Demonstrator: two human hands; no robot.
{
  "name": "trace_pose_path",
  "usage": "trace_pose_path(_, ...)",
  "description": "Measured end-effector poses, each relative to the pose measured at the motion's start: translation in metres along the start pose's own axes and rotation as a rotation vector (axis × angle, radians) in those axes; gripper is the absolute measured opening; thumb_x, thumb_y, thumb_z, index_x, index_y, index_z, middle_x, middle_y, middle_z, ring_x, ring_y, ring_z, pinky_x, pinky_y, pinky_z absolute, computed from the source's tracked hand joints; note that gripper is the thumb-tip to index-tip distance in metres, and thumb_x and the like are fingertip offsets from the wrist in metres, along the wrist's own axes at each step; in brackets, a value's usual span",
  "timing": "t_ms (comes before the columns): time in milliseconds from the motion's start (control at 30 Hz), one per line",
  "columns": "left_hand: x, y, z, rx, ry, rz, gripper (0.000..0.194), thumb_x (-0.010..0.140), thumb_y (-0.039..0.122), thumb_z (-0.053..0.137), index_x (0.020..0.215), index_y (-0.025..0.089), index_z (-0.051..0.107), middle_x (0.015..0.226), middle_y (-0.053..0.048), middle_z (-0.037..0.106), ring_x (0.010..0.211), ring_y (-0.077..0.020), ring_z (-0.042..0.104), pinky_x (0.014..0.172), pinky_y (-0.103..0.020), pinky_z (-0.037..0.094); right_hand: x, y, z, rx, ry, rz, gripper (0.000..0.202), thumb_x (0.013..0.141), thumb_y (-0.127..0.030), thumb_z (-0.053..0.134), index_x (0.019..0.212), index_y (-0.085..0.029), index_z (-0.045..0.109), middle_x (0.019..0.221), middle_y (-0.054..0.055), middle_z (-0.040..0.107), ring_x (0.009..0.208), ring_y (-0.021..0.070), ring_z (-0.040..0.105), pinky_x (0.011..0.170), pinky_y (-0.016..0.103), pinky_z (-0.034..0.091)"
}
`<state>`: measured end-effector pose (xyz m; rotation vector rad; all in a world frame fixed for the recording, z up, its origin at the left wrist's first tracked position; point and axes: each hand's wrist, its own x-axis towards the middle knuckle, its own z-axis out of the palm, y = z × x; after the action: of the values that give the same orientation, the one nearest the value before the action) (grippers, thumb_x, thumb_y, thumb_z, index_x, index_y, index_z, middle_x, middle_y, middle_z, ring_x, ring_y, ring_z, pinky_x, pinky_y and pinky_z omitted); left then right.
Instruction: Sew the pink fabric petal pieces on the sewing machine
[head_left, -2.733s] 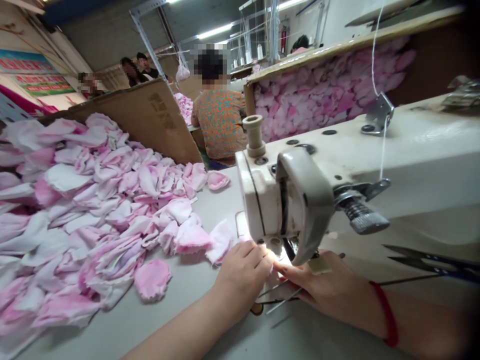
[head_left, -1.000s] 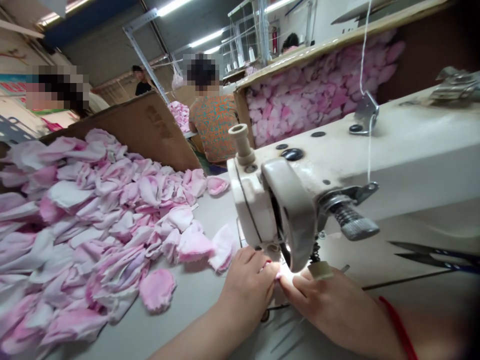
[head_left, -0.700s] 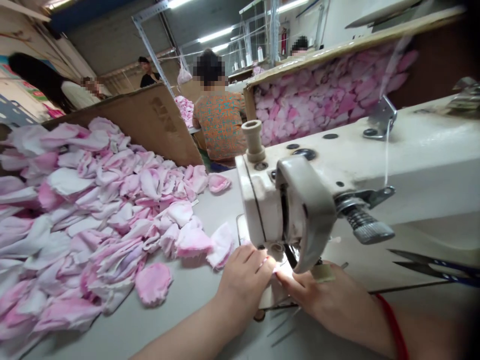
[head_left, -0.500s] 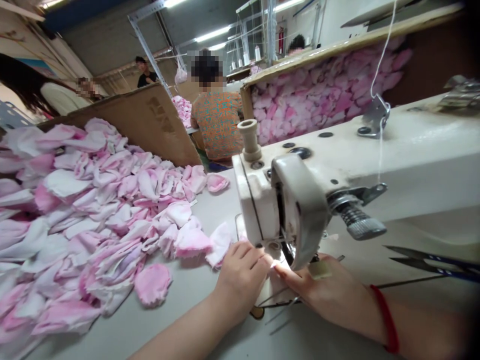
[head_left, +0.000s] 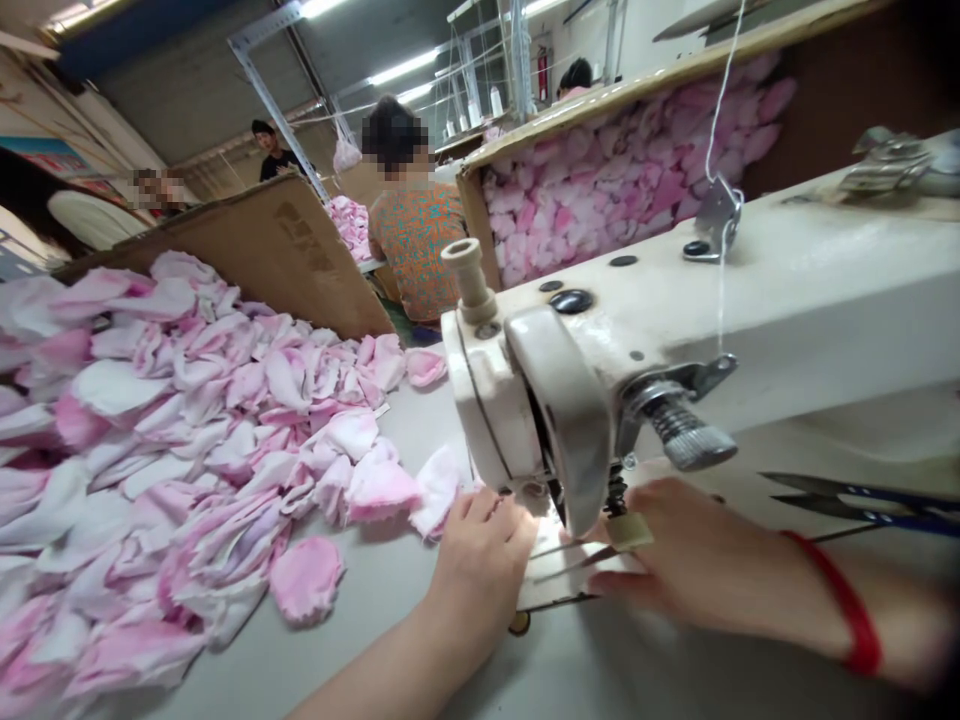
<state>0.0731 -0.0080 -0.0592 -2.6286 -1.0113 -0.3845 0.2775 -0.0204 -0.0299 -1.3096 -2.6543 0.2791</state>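
Note:
My left hand (head_left: 484,550) is closed at the needle area of a white sewing machine (head_left: 480,400). Its bent fingers press on a pale fabric piece (head_left: 551,528), mostly hidden and washed out by the lamp. To the right of the needle, my right hand (head_left: 675,545), with a red band at the wrist, is closed around metal tweezers (head_left: 574,563) that have a yellowish wrap. The prongs point left over the machine's plate, slightly apart. Beside my left fingers lies a pink-and-white fabric petal (head_left: 435,490).
A large heap of fabric petals (head_left: 187,430) covers the table's left, against a cardboard panel (head_left: 247,250). One round pink petal (head_left: 306,580) lies apart. Blue-handled snips (head_left: 862,500) rest at right. Behind the machine stands a petal-filled box (head_left: 600,170). Other people sit or stand beyond.
My right hand has shifted right, away from my left fingertips, and the tweezers' prongs now lie higher, near the needle. My left hand stays by the needle. The view has turned slightly.

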Motion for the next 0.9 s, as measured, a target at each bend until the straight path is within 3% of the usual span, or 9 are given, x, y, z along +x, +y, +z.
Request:
trace_pose_path(100, 0.002, 0.003, -0.004, -0.037, 0.013, -0.013, 0.019, 0.082, 0.008, 0.039, 0.079, 0.017, 0.055, 0.073, -0.003, 0.055, 0.071, -0.0173, 0.050, 0.064, -0.031, 0.041, 0.000, 0.011, -0.016, 0.018, 0.013, 0.129, 0.025, 0.083, -0.020, 0.040, 0.066, -0.020, 0.057, 0.061, 0.002, 0.059, 0.054, 0.0133, 0.054, 0.049, 0.024, 0.030)
trace_pose_path(200, 0.005, 0.006, -0.006, -0.017, 0.047, -0.041, 0.023, 0.083, 0.005, 0.036, 0.073, 0.017, 0.054, 0.066, -0.001, 0.052, 0.069, -0.0154, 0.049, 0.066, -0.029, 0.042, 0.004, 0.011, -0.019, -0.057, 0.042, 0.236, 0.026, 0.082, -0.013, 0.036, 0.064, -0.020, 0.054, 0.053, 0.000, 0.055, 0.048, 0.0119, 0.050, 0.044, 0.024, 0.025)
trace_pose_path(300, 0.005, 0.007, -0.007, 0.003, 0.066, 0.004, 0.023, 0.082, 0.005, 0.035, 0.076, 0.015, 0.054, 0.069, -0.003, 0.054, 0.072, -0.0170, 0.050, 0.066, -0.031, 0.042, 0.007, 0.007, -0.014, -0.069, 0.014, 0.261, 0.024, 0.082, -0.014, 0.039, 0.061, -0.019, 0.051, 0.052, 0.000, 0.054, 0.048, 0.0121, 0.051, 0.042, 0.023, 0.024)
trace_pose_path(600, 0.004, 0.005, 0.002, 0.136, 0.126, 0.051, 0.018, 0.079, 0.008, 0.040, 0.088, 0.013, 0.054, 0.078, -0.008, 0.056, 0.074, -0.0202, 0.052, 0.067, -0.034, 0.043, 0.010, 0.013, 0.002, -0.125, 0.093, 0.237, 0.027, 0.080, -0.017, 0.042, 0.054, -0.020, 0.050, 0.047, 0.000, 0.053, 0.049, 0.0145, 0.053, 0.044, 0.026, 0.021)
trace_pose_path(700, 0.002, 0.003, 0.001, 0.068, 0.075, 0.035, 0.019, 0.076, 0.007, 0.042, 0.089, 0.013, 0.054, 0.080, -0.008, 0.057, 0.078, -0.0212, 0.053, 0.069, -0.035, 0.045, 0.011, 0.015, 0.006, -0.158, 0.113, 0.230, 0.027, 0.077, -0.016, 0.043, 0.051, -0.020, 0.049, 0.046, 0.000, 0.053, 0.047, 0.0150, 0.052, 0.043, 0.027, 0.020)
trace_pose_path(800, -0.003, -0.006, -0.007, -0.096, -0.065, 0.024, 0.026, 0.074, 0.007, 0.042, 0.097, 0.013, 0.052, 0.088, -0.009, 0.057, 0.080, -0.0202, 0.053, 0.071, -0.034, 0.046, 0.010, 0.014, 0.008, -0.184, 0.160, 0.197, 0.024, 0.075, -0.014, 0.042, 0.054, -0.021, 0.050, 0.047, 0.001, 0.053, 0.046, 0.0155, 0.052, 0.042, 0.027, 0.021)
trace_pose_path(900, -0.004, -0.024, -0.018, -0.211, -0.055, 0.157, 0.029, 0.080, 0.009, 0.039, 0.107, 0.012, 0.049, 0.101, -0.011, 0.057, 0.093, -0.0211, 0.051, 0.078, -0.034, 0.046, 0.010, 0.015, 0.007, -0.176, 0.188, 0.178, 0.021, 0.075, -0.014, 0.041, 0.059, -0.021, 0.054, 0.047, 0.001, 0.053, 0.044, 0.0154, 0.051, 0.041, 0.027, 0.020)
